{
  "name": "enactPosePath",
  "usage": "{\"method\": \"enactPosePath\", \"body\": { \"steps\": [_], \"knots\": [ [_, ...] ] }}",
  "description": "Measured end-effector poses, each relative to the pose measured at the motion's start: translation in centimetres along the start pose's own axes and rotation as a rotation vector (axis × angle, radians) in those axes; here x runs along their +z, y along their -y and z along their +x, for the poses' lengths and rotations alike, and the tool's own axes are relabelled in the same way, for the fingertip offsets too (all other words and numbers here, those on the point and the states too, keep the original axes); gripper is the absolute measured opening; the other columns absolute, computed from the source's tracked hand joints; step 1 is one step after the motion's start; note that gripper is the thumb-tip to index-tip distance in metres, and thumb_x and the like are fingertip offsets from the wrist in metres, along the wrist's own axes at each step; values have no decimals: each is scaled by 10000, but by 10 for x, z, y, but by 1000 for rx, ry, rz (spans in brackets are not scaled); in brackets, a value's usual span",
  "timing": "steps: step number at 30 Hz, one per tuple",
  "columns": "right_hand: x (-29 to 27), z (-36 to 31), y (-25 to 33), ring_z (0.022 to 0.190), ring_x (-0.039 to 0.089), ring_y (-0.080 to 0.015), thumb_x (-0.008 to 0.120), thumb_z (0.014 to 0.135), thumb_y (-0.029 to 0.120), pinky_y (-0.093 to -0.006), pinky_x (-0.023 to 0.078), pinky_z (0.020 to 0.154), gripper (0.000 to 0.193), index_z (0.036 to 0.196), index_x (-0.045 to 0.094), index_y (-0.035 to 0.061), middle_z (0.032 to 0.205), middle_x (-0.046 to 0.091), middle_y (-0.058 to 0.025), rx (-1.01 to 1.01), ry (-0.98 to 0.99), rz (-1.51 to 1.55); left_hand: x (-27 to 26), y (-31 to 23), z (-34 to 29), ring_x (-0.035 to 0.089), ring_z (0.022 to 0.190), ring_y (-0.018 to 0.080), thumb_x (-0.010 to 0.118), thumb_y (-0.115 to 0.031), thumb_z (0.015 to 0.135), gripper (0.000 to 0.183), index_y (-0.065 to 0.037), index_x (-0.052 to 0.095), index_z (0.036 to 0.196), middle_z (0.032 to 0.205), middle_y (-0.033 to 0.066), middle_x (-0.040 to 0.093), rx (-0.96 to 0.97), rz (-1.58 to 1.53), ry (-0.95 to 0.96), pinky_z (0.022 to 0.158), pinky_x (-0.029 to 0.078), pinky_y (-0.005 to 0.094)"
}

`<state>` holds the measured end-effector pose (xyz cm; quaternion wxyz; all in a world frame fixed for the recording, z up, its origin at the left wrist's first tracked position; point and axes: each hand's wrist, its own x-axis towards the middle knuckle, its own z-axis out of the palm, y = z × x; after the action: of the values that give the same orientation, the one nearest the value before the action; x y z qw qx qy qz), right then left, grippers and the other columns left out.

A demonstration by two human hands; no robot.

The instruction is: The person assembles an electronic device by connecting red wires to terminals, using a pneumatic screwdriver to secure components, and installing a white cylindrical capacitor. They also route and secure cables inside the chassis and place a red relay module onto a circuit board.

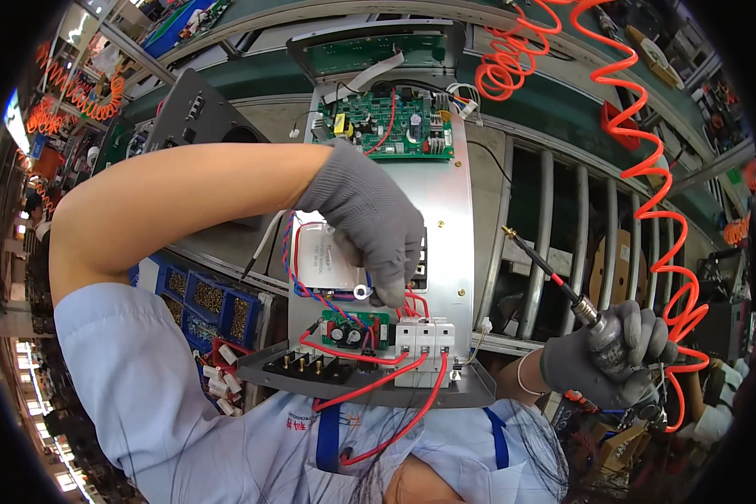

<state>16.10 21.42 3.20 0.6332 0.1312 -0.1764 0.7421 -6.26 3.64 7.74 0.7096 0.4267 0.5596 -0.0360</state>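
My left hand [374,223], in a grey glove, reaches over the metal chassis [449,193]. Its fingers are bent together beside red wires [415,304] that run into a white three-pole circuit breaker [425,346]; what they pinch is hidden. Next to the fingers lies a white box-shaped component [319,256] with printing on it. Off to the right of the chassis, my gloved right hand [626,349] wraps round an air screwdriver [605,332]. The tool's long bit points up and left, apart from the chassis. A small green circuit board [353,331] sits left of the breaker.
A large green circuit board [395,126] fills the chassis's far part. Blue bins [206,294] of small screws stand at the left, near a dark panel [197,113]. Coiled red air hose [668,227] hangs on the right over metal rollers [542,244].
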Motion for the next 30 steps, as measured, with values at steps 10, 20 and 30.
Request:
{"method": "enactPosePath", "body": {
  "steps": [10,20,30],
  "knots": [
    [5,0,1,583,463,-64,655,683,63,-253,498,525,273,896,489,103,651,475,26,140,181,23,26,-17,0,635,585,316,644,-169,733,162,-7,656,733,666,143,634,39,1017,-821,504,495,402],
    [10,-4,4,641,488,-82,701,702,71,-277,524,565,297,945,533,95,702,464,31,134,158,37,9,22,54,592,632,214,603,-211,724,157,-62,560,704,702,47,555,401,1361,-1265,463,477,354],
    [21,-5,2,625,479,-60,653,715,34,-215,482,565,317,1019,568,55,773,446,36,-20,170,-45,-21,14,3,452,555,63,635,-211,872,230,14,649,824,616,11,552,328,104,-217,506,371,254]
  ]
}}
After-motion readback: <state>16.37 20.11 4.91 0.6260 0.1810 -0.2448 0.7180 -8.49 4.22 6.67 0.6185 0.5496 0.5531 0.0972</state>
